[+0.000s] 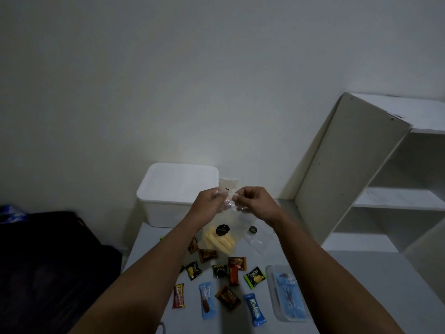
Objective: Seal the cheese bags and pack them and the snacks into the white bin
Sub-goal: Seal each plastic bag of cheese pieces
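A clear cheese bag (220, 237) with yellow cheese sticks and a black round label hangs above the table. My left hand (210, 201) and my right hand (252, 200) pinch its top edge from either side, close together. A second clear bag (258, 238) with a dark label lies flat on the table to the right. The white bin (177, 194) stands behind, its lid on. Several wrapped snacks lie in front: a blue Kalpa bar (254, 313), another blue bar (206, 300), a green packet (254, 277) and brown packets (208, 255).
A clear plastic box (287, 294) with blue packets sits at the table's right. A white shelf unit (385, 177) stands to the right. A dark bag (48, 261) lies to the left of the table. The white wall rises behind.
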The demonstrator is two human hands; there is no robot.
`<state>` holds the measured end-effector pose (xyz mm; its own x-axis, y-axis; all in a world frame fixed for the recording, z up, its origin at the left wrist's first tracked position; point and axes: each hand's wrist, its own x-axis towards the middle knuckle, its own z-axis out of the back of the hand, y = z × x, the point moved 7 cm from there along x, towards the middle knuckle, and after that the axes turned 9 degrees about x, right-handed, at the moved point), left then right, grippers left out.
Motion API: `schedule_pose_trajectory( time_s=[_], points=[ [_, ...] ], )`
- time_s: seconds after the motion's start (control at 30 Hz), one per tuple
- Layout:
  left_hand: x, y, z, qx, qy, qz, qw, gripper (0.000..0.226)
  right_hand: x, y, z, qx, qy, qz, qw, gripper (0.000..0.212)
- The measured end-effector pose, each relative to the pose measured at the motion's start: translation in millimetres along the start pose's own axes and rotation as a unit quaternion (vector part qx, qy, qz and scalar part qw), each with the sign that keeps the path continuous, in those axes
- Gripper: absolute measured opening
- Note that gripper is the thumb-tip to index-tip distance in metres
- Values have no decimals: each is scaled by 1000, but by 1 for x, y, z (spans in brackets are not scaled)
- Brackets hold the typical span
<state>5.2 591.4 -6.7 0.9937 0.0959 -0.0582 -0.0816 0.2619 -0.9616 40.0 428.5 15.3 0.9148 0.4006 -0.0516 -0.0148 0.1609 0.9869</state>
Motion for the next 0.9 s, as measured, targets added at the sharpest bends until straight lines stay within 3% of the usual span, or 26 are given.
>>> schedule_pose_trajectory(
  time_s=[0.23,0.33,0.5,0.6,0.8,0.9],
  points=[
    [5,10,21,13,-38,20,999,36,5,-4,2,45,-19,-7,999,32],
    [7,13,25,-5,-48,23,999,31,3,-7,1,59,-27,2,998,25],
    [5,13,25,-37,-61,24,997,26,2,-9,0,57,-31,-12,998,32],
    [4,15,31,-44,-76,27,996,29,-3,-12,5,83,-31,-23,996,20],
    [2,21,32,34,-97,3,995,25,-1,-10,6,24,-50,14,998,20],
    [-6,15,44,98,-175,-12,980,15,-3,-7,14,27,-90,24,995,21]
  ],
)
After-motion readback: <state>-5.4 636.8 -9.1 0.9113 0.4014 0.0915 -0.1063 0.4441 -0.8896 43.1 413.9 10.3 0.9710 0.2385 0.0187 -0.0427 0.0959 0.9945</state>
